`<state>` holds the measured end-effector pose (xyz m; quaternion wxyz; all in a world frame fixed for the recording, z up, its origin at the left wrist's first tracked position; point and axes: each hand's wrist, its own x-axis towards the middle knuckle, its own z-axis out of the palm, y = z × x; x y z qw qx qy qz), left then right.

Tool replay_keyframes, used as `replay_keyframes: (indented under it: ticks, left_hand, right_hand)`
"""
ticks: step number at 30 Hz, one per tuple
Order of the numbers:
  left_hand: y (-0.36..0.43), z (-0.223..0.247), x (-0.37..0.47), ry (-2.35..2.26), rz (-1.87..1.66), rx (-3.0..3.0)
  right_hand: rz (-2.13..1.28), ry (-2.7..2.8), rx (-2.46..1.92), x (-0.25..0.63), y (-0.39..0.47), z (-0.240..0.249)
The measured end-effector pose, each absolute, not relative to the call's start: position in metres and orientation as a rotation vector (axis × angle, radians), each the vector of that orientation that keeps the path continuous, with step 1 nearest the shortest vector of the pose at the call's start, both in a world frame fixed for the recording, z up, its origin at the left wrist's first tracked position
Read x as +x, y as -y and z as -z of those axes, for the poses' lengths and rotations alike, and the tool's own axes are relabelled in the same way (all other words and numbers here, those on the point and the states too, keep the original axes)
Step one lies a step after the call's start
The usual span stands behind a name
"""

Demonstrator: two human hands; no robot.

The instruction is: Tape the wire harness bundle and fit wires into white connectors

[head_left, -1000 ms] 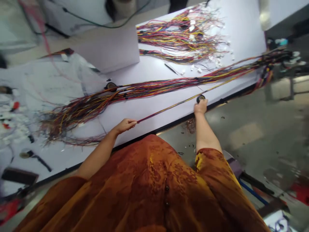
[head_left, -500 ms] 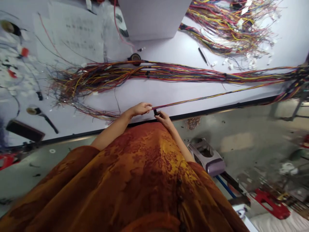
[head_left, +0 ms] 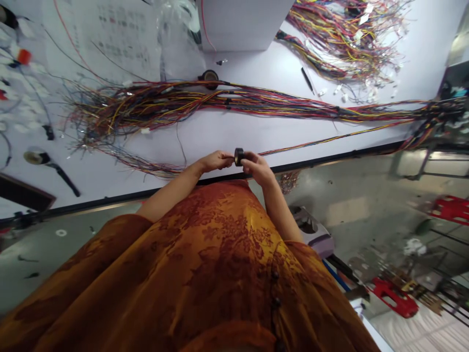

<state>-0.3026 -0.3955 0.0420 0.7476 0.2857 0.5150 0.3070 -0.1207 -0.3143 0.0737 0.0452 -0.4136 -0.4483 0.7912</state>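
A thin bundle of coloured wires (head_left: 315,142) runs from the right along the table's near edge to my hands. My left hand (head_left: 217,161) is closed on this bundle, its fingers pinched. Just to its right, my right hand (head_left: 257,167) grips a black roll of tape (head_left: 239,156) at the wires, thumb and fingers on its side. The roll stands on edge, and hides the wires behind it. Left of my left hand, loose wire ends (head_left: 154,168) trail toward the tangled end of the large wire harness (head_left: 256,103).
Behind the harness lie another tape roll (head_left: 210,79), a grey box (head_left: 238,29), a black pen (head_left: 307,79) and a second wire heap (head_left: 348,44). At left are a printed sheet (head_left: 120,39), white connectors (head_left: 27,98) and another tape roll (head_left: 34,157). A stool (head_left: 317,234) stands below the edge.
My right hand has risen from the table edge up to the wires, bringing the tape roll up beside my left hand. The view has shifted slightly.
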Motion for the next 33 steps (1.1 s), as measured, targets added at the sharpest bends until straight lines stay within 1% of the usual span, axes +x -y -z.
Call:
replay_keyframes:
  ticks: [2, 3, 6, 7, 8, 12, 15, 18, 19, 21, 23, 25, 28, 31, 33]
  left_hand:
    - [0.396, -0.045, -0.302, -1.171, -0.684, 0.647]
    - [0.396, -0.046, -0.301, -1.199, -0.683, 0.646]
    - [0.395, -0.049, -0.299, -1.227, -0.667, 0.612]
    - [0.394, -0.05, -0.298, -1.22, -0.664, 0.593]
    - [0.394, -0.05, -0.297, -1.212, -0.662, 0.572]
    - [0.397, -0.055, -0.294, -1.174, -0.656, 0.471]
    - [0.399, -0.061, -0.295, -1.144, -0.682, 0.456]
    - [0.399, -0.064, -0.297, -1.158, -0.705, 0.493]
    - [0.399, -0.065, -0.297, -1.169, -0.706, 0.518]
    - [0.4, -0.064, -0.296, -1.227, -0.69, 0.614]
    - [0.401, -0.062, -0.294, -1.336, -0.667, 0.775]
    - [0.403, -0.06, -0.291, -1.453, -0.672, 0.952]
    - [0.407, -0.059, -0.289, -1.537, -0.752, 1.101]
    - [0.41, -0.06, -0.287, -1.511, -0.806, 1.041]
    - [0.411, -0.061, -0.285, -1.449, -0.797, 0.93]
  right_hand:
    - [-2.418, 1.444, -1.318, -0.142, 0.296, -0.073]
    - [-2.348, 1.547, -1.378, -0.15, 0.289, -0.072]
    - [-1.899, 1.798, -1.548, -0.15, 0.284, -0.077]
    - [-1.8, 1.797, -1.573, -0.141, 0.289, -0.079]
    - [-1.778, 1.759, -1.592, -0.129, 0.296, -0.081]
    - [-2.1, 1.406, -1.609, -0.086, 0.333, -0.072]
    - [-2.215, 1.171, -1.376, -0.093, 0.343, -0.046]
    - [-2.308, 1.254, -1.172, -0.113, 0.339, -0.028]
    - [-2.296, 1.349, -1.17, -0.115, 0.339, -0.027]
    - [-2.154, 1.574, -1.275, -0.111, 0.345, -0.035]
    - [-1.973, 1.765, -1.433, -0.099, 0.356, -0.052]
    - [-1.928, 1.859, -1.509, -0.092, 0.364, -0.071]
    - [-2.05, 1.742, -1.419, -0.108, 0.357, -0.088]
    - [-2.125, 1.484, -1.344, -0.136, 0.339, -0.085]
    - [-2.142, 1.378, -1.352, -0.139, 0.334, -0.078]
